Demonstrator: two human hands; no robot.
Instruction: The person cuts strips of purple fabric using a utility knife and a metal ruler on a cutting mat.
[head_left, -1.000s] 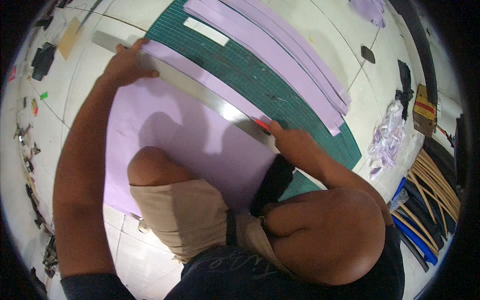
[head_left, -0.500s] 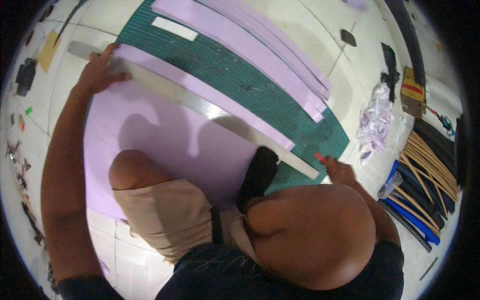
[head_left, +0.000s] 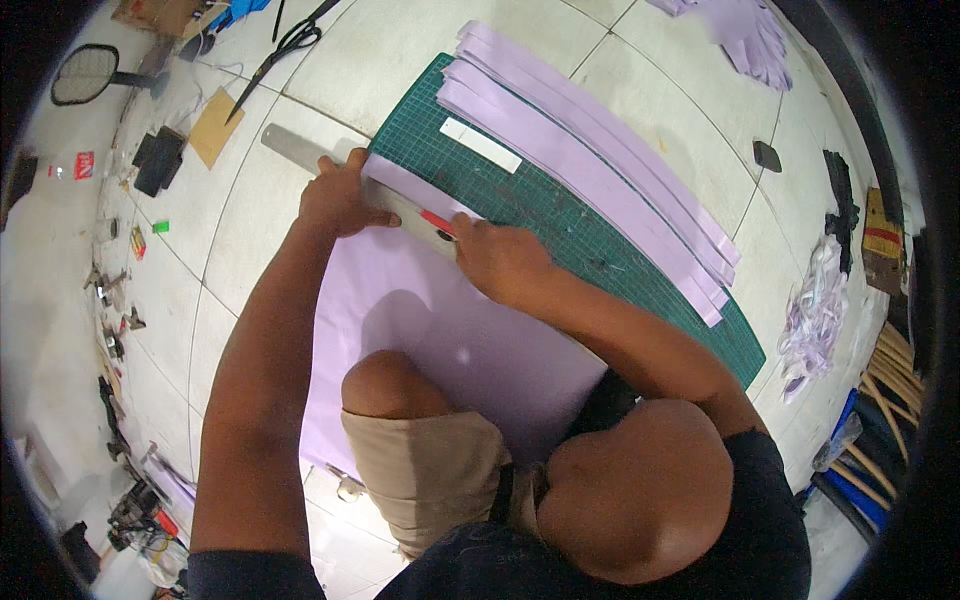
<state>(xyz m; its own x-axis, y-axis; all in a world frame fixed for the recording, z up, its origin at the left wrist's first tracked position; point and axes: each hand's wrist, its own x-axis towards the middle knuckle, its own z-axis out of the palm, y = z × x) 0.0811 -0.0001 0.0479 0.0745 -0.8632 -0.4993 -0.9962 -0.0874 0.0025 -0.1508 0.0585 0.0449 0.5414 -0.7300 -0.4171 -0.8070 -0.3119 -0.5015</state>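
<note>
My left hand (head_left: 340, 195) presses a long metal ruler (head_left: 285, 145) down with its fingers spread, thumb on the near side and fingertips by the far edge. My right hand (head_left: 500, 258) is closed around a red utility knife (head_left: 436, 221), held over the ruler a short way right of my left hand. The knife's tip is too small to make out. Under the ruler lies a large lilac sheet (head_left: 470, 320), a narrow band of it showing past the far edge. My right forearm hides the ruler's right part. Sheet and ruler rest on a green cutting mat (head_left: 560, 220).
Long lilac strips (head_left: 590, 185) and a short white bar (head_left: 480, 146) lie on the mat. Black scissors (head_left: 290, 42) sit on the floor at the far left. Lilac scraps (head_left: 812, 310), a box (head_left: 883, 240) and wooden rods (head_left: 890, 390) are at the right.
My right hand has moved left along the ruler with the utility knife, from beyond its right end to near my left hand. The whole view has shifted, so things appear farther right.
</note>
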